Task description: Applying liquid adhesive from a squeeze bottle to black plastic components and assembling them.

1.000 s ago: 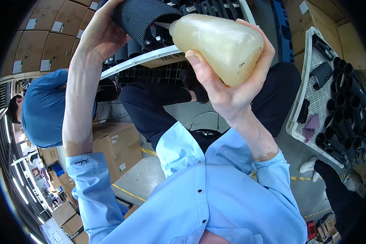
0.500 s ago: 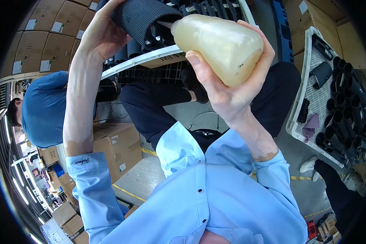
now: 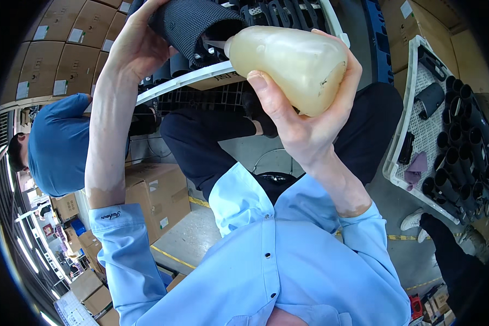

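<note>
My left hand (image 3: 141, 51) is closed around a black cylindrical shell (image 3: 193, 27) with a dimpled, mesh-like surface, its open end turned toward the right. In my right hand (image 3: 304, 117) lies a pale yellow, translucent squeeze bottle (image 3: 288, 65), tilted on its side. The bottle's thin nozzle reaches into the open end of the shell; whether its tip touches the inner wall cannot be made out. Below the shell runs the rim of a white crate (image 3: 195, 76) with black plastic parts (image 3: 277, 13) in it.
At the right stands another white crate (image 3: 391, 157) with many black tubes (image 3: 462, 157) and a purple cloth (image 3: 416, 169). Cartons (image 3: 157, 195) stand at the left near a person in a blue shirt (image 3: 60, 146). Another person's dark-clad leg (image 3: 445, 244) shows at lower right.
The bottle has shifted slightly left and a little down, with its nozzle further inside the shell. My left hand and the shell have hardly moved.
</note>
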A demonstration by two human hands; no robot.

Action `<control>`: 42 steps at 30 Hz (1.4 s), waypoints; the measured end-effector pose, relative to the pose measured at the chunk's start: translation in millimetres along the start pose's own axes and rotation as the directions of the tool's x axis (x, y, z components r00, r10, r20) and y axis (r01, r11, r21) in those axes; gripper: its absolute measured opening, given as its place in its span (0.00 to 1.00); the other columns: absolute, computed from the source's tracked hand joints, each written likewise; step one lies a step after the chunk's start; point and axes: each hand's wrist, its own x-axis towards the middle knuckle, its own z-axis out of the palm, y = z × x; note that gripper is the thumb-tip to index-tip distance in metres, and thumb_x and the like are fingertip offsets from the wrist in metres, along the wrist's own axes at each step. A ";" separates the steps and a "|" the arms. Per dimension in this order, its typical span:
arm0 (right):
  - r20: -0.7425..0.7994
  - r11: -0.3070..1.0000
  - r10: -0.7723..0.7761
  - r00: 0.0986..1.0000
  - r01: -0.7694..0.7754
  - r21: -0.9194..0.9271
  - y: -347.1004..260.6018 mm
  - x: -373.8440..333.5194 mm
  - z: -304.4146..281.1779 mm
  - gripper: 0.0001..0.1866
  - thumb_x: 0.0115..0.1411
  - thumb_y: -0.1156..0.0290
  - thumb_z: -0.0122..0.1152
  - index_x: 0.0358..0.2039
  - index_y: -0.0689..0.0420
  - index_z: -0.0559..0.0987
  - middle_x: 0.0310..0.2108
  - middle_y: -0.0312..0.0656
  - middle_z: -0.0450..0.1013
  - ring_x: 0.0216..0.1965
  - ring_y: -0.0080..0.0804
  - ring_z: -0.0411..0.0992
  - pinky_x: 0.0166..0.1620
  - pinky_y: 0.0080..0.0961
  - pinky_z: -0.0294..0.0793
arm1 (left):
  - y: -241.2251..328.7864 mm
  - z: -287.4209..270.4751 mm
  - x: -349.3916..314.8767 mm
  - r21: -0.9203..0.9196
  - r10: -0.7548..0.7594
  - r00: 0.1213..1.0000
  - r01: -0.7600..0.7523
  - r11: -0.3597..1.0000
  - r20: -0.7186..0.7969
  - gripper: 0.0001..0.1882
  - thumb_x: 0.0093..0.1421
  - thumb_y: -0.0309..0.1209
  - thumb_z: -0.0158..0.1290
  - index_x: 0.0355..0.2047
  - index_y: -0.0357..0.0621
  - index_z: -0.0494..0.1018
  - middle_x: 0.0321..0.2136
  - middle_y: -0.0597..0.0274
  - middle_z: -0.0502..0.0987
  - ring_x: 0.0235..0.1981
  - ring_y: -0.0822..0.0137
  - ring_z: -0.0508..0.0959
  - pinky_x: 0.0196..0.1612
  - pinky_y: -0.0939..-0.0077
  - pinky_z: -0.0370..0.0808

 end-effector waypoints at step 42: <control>0.452 -0.155 0.525 0.721 -0.441 0.884 51.1 -22.0 -155.1 0.46 0.63 0.40 0.60 0.71 0.52 0.51 0.58 0.56 0.67 0.23 0.37 0.77 0.20 0.26 0.76 | -16.1 -35.9 0.7 -0.285 0.093 0.995 -0.082 0.955 0.025 0.38 0.56 0.44 0.67 0.56 0.32 0.63 0.44 0.50 0.73 0.40 0.54 0.82 0.29 0.78 0.84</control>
